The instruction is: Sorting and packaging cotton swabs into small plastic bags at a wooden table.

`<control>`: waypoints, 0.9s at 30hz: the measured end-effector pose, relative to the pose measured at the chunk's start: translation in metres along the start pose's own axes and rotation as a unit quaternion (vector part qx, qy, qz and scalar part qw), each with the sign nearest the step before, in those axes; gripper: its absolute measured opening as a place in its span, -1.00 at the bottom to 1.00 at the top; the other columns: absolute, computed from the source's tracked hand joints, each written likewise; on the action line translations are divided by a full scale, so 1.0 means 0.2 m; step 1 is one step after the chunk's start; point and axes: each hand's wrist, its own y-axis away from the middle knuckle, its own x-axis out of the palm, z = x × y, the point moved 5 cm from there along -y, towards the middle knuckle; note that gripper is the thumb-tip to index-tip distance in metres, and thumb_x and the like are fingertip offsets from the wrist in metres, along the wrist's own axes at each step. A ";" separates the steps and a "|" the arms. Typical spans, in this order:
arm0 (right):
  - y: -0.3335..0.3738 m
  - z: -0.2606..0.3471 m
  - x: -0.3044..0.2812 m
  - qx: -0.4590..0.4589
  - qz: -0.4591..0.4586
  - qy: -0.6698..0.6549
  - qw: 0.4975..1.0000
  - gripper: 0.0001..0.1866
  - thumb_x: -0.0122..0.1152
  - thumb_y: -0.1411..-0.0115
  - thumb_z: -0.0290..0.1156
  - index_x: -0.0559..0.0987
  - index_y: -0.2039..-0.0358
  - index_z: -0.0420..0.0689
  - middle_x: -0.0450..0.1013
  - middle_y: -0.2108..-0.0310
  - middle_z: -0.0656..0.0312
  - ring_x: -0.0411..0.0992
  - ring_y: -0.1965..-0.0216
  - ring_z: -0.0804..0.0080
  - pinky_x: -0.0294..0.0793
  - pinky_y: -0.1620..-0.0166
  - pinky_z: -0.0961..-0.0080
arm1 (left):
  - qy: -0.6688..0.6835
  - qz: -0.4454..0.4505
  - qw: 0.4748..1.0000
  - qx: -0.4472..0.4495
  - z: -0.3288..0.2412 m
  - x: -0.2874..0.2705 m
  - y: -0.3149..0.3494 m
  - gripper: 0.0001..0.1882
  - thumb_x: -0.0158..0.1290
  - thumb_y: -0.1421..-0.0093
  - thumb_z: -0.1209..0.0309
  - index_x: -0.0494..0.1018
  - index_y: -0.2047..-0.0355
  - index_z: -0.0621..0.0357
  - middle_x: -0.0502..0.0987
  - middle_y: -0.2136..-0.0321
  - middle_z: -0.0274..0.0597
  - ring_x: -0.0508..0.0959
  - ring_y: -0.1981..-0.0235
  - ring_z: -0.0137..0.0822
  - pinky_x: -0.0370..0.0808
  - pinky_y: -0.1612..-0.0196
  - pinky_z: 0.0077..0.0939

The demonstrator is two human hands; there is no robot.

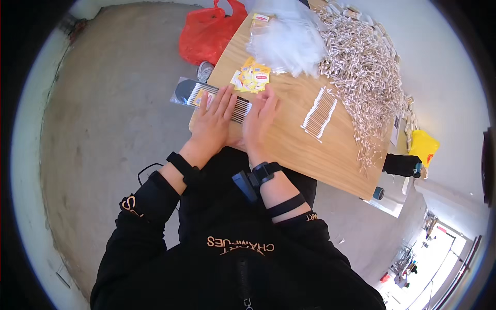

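A row of white-tipped cotton swabs (241, 110) lies on a dark flat backing, partly inside a clear plastic bag (181, 93) that sticks out past the table's left edge. My left hand (214, 114) lies flat across the bag and swabs, fingers stretched, hiding their middle. Beside the row's right end is my right hand (261, 116), with its fingers loosely bent and nothing visible in them. Its thumb side is close to the swab tips; whether it touches them I cannot tell. Yellow printed cards (251, 76) are piled just beyond both hands.
On the wooden table (289, 144), another neat swab row (319, 114) lies to the right. Clear plastic bags (289, 44) are heaped at the back, beside a large mound of loose swabs (361, 72). A red plastic bag (211, 33) stands past the far left edge, near a shoe (205, 71).
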 end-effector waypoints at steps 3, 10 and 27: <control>-0.02 0.08 0.02 -0.115 0.002 0.297 0.948 -0.54 0.02 -0.21 -0.46 0.32 -0.14 -0.17 0.18 -0.07 0.06 0.15 -0.13 0.10 0.08 -0.20 0.10 | -0.090 -0.021 0.996 0.005 0.00 0.00 0.01 0.10 0.05 0.09 -0.28 0.06 -0.29 0.25 0.00 -0.35 -0.08 -0.06 -0.40 -0.24 -0.19 -0.36 -0.03; -0.03 0.08 0.12 -0.265 0.047 0.480 0.835 -0.53 0.00 -0.17 -0.51 0.32 -0.13 -0.20 0.17 -0.05 0.09 0.10 -0.21 0.13 -0.05 -0.30 0.03 | -0.019 0.015 1.000 -0.009 0.02 -0.02 0.00 0.16 0.08 0.13 -0.32 0.04 -0.30 0.28 -0.04 -0.36 -0.07 -0.13 -0.41 -0.19 -0.23 -0.36 -0.02; -0.07 0.05 0.13 -0.264 0.060 0.495 0.826 -0.52 -0.03 -0.11 -0.61 0.32 -0.10 -0.16 0.19 -0.01 0.08 0.13 -0.19 0.12 -0.06 -0.32 0.02 | 0.727 -0.062 0.545 -0.414 0.64 0.29 -0.03 -0.59 0.25 -0.10 0.14 0.47 0.23 0.20 0.56 0.38 -0.31 0.55 0.40 -0.51 0.50 0.32 -0.57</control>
